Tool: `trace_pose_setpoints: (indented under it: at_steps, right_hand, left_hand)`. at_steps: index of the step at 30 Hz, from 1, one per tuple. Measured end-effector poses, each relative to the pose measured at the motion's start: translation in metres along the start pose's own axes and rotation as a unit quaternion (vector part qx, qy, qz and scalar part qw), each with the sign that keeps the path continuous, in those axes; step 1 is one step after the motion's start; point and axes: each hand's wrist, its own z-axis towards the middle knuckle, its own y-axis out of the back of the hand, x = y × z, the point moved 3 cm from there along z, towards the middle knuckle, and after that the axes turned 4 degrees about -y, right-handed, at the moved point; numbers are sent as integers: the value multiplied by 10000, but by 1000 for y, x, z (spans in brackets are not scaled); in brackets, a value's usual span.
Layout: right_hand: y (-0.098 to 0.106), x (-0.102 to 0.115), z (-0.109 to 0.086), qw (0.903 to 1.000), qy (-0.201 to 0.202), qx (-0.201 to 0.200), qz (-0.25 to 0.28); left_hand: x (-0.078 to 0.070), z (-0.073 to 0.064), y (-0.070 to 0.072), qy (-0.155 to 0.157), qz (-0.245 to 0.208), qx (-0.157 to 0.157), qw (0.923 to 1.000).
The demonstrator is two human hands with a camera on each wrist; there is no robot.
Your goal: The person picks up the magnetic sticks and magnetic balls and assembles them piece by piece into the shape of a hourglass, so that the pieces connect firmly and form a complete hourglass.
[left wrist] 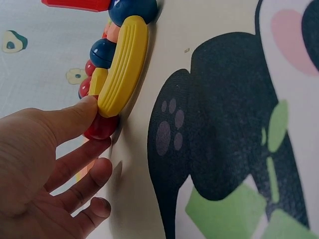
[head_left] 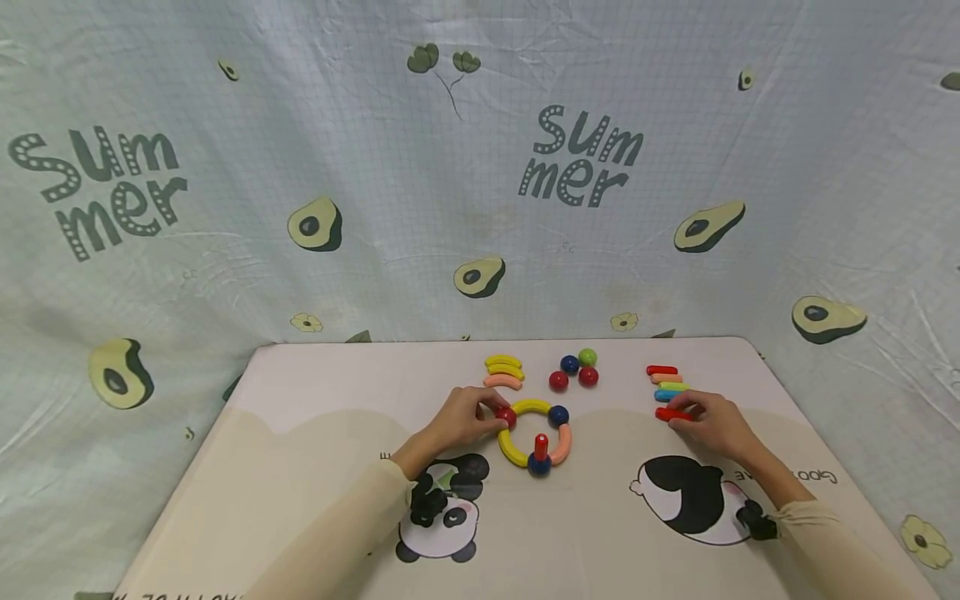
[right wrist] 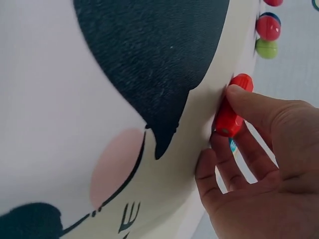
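Observation:
My left hand (head_left: pixel 461 419) pinches a red ball (head_left: pixel 507 416) at the left side of a ring on the table. Two yellow curved sticks (head_left: pixel 533 406), a pink curved stick (head_left: pixel 562 445) and two blue balls, one at the upper right (head_left: pixel 558 415) and one at the front (head_left: pixel 539 465), form the rest of it. A short red stick (head_left: pixel 542 444) stands up from the front ball. Farther right, my right hand (head_left: pixel 712 423) grips a straight red stick (right wrist: pixel 230 115) between thumb and fingers, at the near end of a row of coloured sticks.
Behind the ring lie more curved sticks (head_left: pixel 504 368), yellow and pink. Several loose balls (head_left: pixel 588 377), red, blue and green, sit at the back middle. Straight sticks (head_left: pixel 666 379) lie beyond my right hand. A printed curtain (head_left: pixel 390 167) hangs behind the table (head_left: pixel 315 392).

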Motion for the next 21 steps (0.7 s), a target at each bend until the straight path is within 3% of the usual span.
trace_pose_setpoints:
  at_steps: [8,13,21]
  right_hand:
    - [1,10,4,9987,377,340,-12]
    - [1,24,7,9975,485,481,177]
    - [4,54,15,9905,1024,594,695]
  left_hand:
    - [-3,1,-1,-2,-3,-72,10000]
    - [-4,4,-2,-14,-53,-34,10000]
    - [-7,9,0,42,-157,138,9998]
